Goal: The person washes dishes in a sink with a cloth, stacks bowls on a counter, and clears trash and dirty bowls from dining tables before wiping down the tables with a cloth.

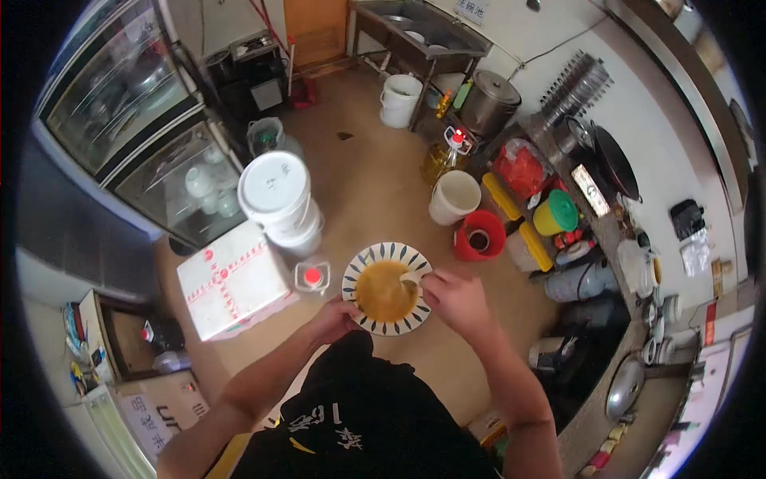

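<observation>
A shallow bowl with a white rim and dark leaf-like marks is held level in front of my body. Inside it lies a yellow-orange liquid, perhaps beaten egg. My left hand grips the bowl at its lower left edge, with the thumb at the rim and the other fingers mostly underneath. At the right side, my right hand is closed round the handle of a white spoon. The spoon reaches over the rim into the liquid, and its lower end is hard to make out.
Stacked white buckets, a clear jug with a red cap and a white box stand on the left. A red bucket, a white bucket and a cluttered counter are on the right. A metal sink stands behind.
</observation>
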`<state>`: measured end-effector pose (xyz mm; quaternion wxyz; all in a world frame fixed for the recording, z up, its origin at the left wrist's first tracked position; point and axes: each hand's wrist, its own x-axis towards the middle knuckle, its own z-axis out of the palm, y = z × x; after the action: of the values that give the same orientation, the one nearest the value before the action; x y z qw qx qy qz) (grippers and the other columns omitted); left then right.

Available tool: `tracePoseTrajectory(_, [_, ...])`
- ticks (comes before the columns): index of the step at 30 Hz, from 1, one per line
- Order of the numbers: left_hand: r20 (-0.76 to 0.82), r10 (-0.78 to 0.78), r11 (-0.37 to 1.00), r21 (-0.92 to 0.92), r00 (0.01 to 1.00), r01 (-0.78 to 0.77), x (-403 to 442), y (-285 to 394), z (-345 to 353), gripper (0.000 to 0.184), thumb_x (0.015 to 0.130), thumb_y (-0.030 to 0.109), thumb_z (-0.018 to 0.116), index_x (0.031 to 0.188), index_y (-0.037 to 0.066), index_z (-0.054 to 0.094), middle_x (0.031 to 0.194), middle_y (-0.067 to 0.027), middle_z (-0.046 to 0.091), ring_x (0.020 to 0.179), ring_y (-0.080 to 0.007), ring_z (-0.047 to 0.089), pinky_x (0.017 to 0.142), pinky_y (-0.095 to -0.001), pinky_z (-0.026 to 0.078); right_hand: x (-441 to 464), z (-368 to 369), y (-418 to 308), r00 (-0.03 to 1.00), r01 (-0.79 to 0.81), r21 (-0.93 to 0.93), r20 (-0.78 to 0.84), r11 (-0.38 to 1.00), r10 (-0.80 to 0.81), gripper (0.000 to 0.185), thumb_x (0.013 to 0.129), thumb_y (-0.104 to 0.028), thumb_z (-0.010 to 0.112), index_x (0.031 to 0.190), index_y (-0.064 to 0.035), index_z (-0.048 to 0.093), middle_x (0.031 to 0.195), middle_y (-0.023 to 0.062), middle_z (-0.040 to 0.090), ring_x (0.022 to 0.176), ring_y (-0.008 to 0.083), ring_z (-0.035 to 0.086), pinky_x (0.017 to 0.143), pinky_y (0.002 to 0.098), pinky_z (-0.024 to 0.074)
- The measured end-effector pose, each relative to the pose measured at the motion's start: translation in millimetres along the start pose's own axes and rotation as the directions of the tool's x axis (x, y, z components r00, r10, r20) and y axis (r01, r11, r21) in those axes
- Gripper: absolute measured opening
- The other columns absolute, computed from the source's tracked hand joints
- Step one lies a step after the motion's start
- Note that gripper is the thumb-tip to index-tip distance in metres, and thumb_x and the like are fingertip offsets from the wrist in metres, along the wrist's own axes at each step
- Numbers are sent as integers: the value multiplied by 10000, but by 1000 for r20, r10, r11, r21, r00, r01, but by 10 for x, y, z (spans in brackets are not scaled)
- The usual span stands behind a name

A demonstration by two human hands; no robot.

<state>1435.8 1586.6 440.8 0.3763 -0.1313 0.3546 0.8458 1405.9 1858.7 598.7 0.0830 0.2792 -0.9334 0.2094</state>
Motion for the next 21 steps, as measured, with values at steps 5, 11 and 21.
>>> tracePoseTrajectory(5, [-10, -35, 999, -23, 999, 34, 1287, 884, 71, 634, 823, -6, 538, 1438, 50, 392, 1354, -156, 558, 1190, -313, 622, 994, -506, 553, 942, -82, 1098, 991, 42, -3, -124, 999, -42, 174, 705, -39, 749, 860, -75, 677, 831, 78, 648, 708, 297, 637, 628, 385, 532])
tracePoseTrajectory(11, [-41, -4, 1000, -12, 999, 3, 2567, 2201, 168, 613, 843, 35, 558, 1434, 68, 397, 1339, -160, 566, 1188, -329, 618, 1053, -515, 509, 2038, 377, 2256, 890, -307, 343, -228, 888, 396, 131, 790, -16, 766, 905, -40, 707, 808, 98, 687, 715, 204, 675, 652, 312, 533])
tracePoseTrajectory(21, [-155, -42, 994, -105, 987, 26, 4765, 4101, -519, 608, 811, 57, 578, 1404, 18, 452, 1350, -148, 588, 1220, -321, 603, 1080, -514, 475, 4306, 1613, 4408, 732, -388, 875, 102, 290, 673, 117, 882, -42, 738, 972, 12, 685, 815, 52, 708, 760, 118, 665, 690, 259, 525])
